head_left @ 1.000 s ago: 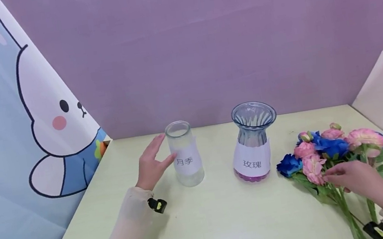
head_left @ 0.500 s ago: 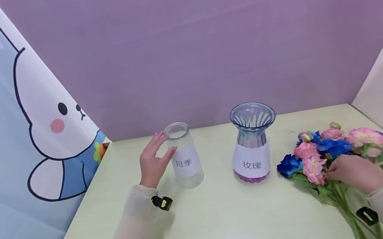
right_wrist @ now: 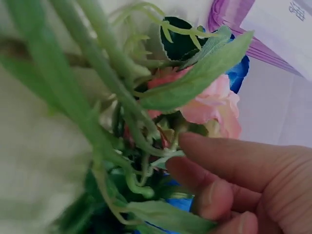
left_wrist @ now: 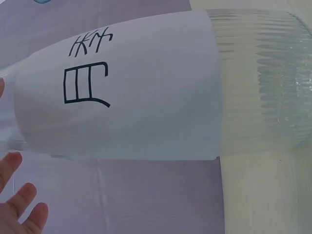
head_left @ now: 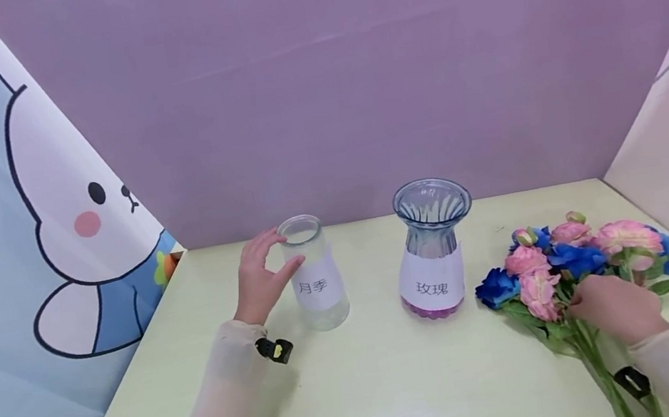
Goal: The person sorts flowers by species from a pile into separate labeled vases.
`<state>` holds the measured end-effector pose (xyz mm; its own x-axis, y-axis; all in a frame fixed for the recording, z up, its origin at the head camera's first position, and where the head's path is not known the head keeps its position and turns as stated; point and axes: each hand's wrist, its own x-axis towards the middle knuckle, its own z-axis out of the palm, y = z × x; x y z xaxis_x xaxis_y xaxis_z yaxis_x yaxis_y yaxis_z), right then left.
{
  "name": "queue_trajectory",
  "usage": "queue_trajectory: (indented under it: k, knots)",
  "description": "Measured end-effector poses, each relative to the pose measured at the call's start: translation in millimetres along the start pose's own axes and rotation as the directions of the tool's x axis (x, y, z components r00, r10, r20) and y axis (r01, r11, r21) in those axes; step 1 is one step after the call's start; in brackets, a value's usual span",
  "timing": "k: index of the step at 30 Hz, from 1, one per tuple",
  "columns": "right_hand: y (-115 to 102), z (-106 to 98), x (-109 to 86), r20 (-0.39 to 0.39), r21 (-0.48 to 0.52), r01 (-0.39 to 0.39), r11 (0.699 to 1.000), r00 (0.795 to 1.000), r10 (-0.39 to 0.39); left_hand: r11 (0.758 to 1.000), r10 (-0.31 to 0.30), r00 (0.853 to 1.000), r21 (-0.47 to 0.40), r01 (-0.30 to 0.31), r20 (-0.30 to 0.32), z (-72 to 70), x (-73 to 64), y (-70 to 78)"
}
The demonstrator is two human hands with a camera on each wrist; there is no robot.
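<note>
At centre-left of the table stands a clear glass vase (head_left: 322,311) with a white paper label. My left hand (head_left: 260,277) is at its upper part, thumb across the front and fingertips by the rim. In the left wrist view the label (left_wrist: 146,92) fills the middle, with spread fingers (left_wrist: 22,200) beside the vase's upper end. My right hand (head_left: 618,306) is bent over a bunch of pink and blue artificial flowers (head_left: 576,259) lying on the right. Its thumb and index finger pinch a green flower stem (right_wrist: 158,152) among leaves below a pink bloom (right_wrist: 212,105).
A blue-tinted flared glass vase (head_left: 433,240) with a purple base and a paper label stands between the clear vase and the flowers. A purple backdrop (head_left: 318,96) closes off the table's far edge, and a rabbit-print cloth (head_left: 85,274) hangs at the left.
The left fingers have come closer round the clear vase's upper part. My right hand has curled further in over the stems. The whole head view has shifted slightly.
</note>
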<state>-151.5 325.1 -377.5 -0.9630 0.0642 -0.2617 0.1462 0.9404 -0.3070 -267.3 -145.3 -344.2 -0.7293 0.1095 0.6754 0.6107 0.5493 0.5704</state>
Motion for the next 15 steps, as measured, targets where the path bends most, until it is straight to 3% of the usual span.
queue_trajectory:
  k: [4,15]
  knots:
    - [4.5,1.4,0.1,-0.014,0.013,0.031,0.999,0.999,-0.031,1.000,0.004,1.000,-0.023,-0.004,0.002,2.3,1.8,-0.3]
    - [5.2,6.5,2.2,0.003,-0.015,-0.010,1.000,1.000,0.010,0.996,-0.047,0.998,-0.078,0.051,0.043,6.5,-2.2,-0.4]
